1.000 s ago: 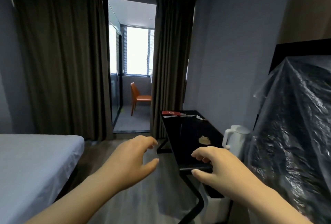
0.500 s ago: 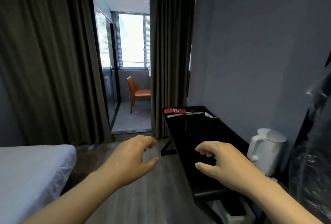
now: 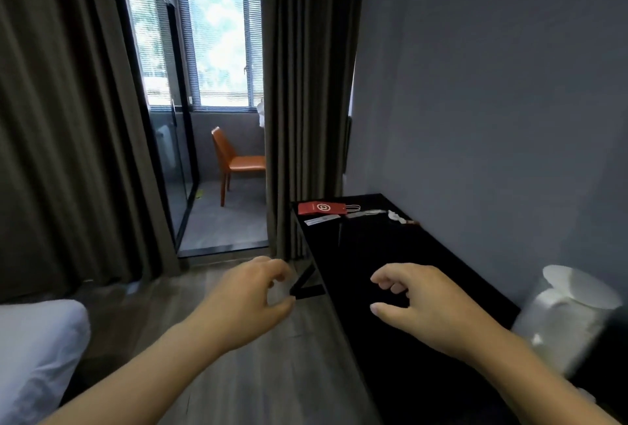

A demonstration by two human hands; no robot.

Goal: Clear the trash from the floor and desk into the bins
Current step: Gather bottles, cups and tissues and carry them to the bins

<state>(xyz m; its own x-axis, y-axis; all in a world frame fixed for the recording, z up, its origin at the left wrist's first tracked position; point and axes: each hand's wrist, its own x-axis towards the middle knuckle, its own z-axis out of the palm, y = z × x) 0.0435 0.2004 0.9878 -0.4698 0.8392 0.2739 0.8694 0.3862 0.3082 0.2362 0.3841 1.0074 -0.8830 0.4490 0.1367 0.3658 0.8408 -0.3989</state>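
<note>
1. Red flat paper bag (image 3: pixel 321 208) with a white round logo and thin cord handles. It lies flat at the far end of the long glossy black desk (image 3: pixel 390 254). It is probably light and limp. Best hold: pinch the handles or an edge.
2. White paper slip (image 3: pixel 322 219), just in front of the bag. It looks thin and lies flush on the slick top, so it is likely hard to lift. Slide it to the desk edge first.
3. Small crumpled white scrap (image 3: pixel 396 216), far end, nearer the wall. Weightless by the look of it; a fingertip pinch would do.
4. Left hand (image 3: pixel 251 302): over the floor beside the desk, fingers loosely curled, holding nothing.
5. Right hand (image 3: pixel 424 302): over the desk's near part, fingers loosely curled, thumb apart, empty.
6. Position: all the trash lies well ahead of both hands, untouched.
7. Bins: none in view.
</note>
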